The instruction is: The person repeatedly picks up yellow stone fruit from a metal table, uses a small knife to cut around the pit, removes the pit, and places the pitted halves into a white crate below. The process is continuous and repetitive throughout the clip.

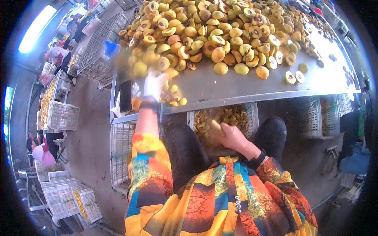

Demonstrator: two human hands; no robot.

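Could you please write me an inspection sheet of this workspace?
Surface: metal table, bare near its front edge, strong glare on the right.
Job's things: yellow-brown fruit heaped on the table, many cut in half; fruit pieces in a pale crate below.
Clutter: small yellow bits and a dark flat thing near the left corner.
Hands: left hand, white-gloved, at the heap's near left edge, grip blurred; right hand, bare, closed on a blurred tan thing above the crate.
Cables: nothing seen.
Surroundings: grey floor; more crates and people to the left.
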